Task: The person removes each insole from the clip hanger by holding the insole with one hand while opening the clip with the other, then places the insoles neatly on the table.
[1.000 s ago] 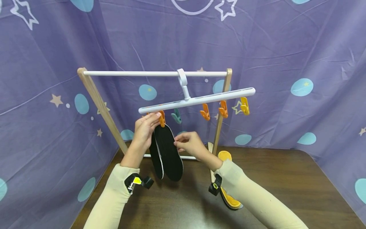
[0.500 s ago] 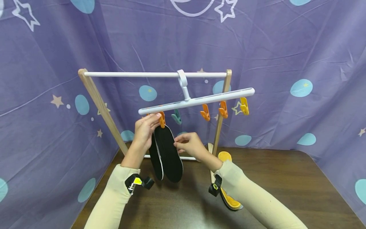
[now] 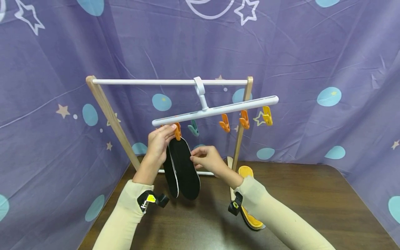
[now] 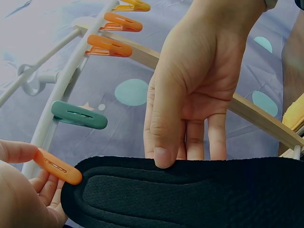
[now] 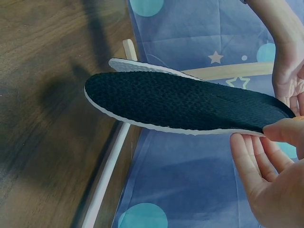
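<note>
A black insole [image 3: 185, 170] with a white edge hangs toe-down beneath the left end of a white clip hanger [image 3: 215, 110]. An orange clip [image 4: 59, 166] meets its top end, and my left hand [image 3: 158, 143] pinches that clip between thumb and fingers. My right hand [image 3: 207, 157] holds the insole's right edge, thumb on the front face and fingers behind. Just behind and to the left, a second black insole [image 3: 170, 175] hangs, its top hidden by my left hand. A green clip [image 4: 80, 115] dangles beside the orange one.
Wooden legs [image 3: 114, 121] and a white top rod [image 3: 143, 82] form the rack bearing the tilted hanger. Farther right hang two orange clips [image 3: 244, 119] and a yellow clip [image 3: 267, 116]. Yellow insoles [image 3: 252, 220] lie on the brown table [image 3: 300, 201], partly under my right sleeve.
Both hands keep their places on the clip and the insole. The whole scene sits very slightly lower in the head view.
</note>
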Available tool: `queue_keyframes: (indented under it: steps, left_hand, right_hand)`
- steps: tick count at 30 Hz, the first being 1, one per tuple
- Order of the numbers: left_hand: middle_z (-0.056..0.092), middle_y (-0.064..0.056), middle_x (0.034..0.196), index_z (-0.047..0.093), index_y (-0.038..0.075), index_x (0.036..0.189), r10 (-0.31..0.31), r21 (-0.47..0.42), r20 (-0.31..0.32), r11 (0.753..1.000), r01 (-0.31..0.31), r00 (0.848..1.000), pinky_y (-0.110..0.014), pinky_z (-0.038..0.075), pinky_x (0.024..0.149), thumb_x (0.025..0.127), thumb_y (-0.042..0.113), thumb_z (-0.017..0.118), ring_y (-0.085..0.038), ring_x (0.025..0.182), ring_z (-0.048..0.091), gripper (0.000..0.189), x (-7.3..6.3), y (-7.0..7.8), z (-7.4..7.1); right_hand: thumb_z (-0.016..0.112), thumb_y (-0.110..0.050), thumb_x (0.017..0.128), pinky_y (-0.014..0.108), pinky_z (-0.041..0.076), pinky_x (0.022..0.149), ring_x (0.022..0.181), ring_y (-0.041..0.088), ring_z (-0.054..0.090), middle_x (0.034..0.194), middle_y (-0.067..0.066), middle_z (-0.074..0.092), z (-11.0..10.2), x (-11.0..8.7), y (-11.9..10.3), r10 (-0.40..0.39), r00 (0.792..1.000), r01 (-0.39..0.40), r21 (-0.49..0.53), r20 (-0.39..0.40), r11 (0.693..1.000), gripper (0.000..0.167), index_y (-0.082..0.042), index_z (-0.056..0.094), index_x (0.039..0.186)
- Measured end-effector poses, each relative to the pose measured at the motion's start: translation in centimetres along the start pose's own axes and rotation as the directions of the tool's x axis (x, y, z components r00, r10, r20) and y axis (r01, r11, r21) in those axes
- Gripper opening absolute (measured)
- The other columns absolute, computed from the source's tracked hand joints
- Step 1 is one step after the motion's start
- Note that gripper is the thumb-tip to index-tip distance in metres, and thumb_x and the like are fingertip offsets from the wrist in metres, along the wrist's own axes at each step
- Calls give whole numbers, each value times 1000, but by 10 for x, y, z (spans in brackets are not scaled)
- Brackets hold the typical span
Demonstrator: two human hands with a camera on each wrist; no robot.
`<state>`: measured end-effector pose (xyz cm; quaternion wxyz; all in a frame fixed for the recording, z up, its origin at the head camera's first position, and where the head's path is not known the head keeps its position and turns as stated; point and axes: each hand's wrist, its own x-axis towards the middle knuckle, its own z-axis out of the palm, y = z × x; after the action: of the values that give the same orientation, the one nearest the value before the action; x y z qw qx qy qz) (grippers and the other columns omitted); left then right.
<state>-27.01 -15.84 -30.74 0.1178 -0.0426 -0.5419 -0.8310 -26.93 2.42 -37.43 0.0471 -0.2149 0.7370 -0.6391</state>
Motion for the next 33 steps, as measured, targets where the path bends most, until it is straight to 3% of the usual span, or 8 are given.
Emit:
queue_keyframes:
  steps: [12, 21, 28, 33]
  left_hand:
    - [76, 3, 80, 72, 11, 82, 0, 7, 18, 1000, 0, 1000, -22, 58, 79, 96, 0, 63, -9, 78, 71, 20, 0, 0, 0]
    - [76, 4, 81, 72, 12, 82, -10, 16, 23, 1000, 10, 1000, -22, 58, 80, 97, 0, 63, -9, 78, 71, 21, 1, 0, 0]
    - [76, 3, 79, 74, 11, 81, 9, 5, -4, 1000, -9, 1000, -22, 58, 77, 95, -1, 64, -9, 76, 71, 21, 1, 0, 1]
    - [76, 3, 79, 75, 11, 81, 25, 3, -28, 1000, -25, 999, -22, 58, 75, 94, -1, 66, -9, 75, 71, 20, 1, 0, 2]
  right_hand:
    - [68, -2, 95, 52, 63, 76, 69, 12, 65, 87, 17, 71, 0, 1, 7, -14, 1000, 14, -4, 19, 1000, 16, 10, 67, 106]
    - [68, -2, 95, 47, 64, 73, 69, 14, 65, 86, 15, 70, 0, 0, 6, 1, 1000, -2, 8, 18, 1000, 16, 9, 67, 106]
    - [68, 0, 94, 48, 64, 73, 67, 10, 63, 83, 11, 69, 2, 2, 5, -4, 1000, 4, 17, 15, 1000, 16, 11, 67, 106]
    - [68, 0, 94, 44, 65, 71, 66, 10, 63, 84, 16, 71, 3, 2, 5, -17, 1000, 17, 11, 15, 1000, 16, 11, 67, 105]
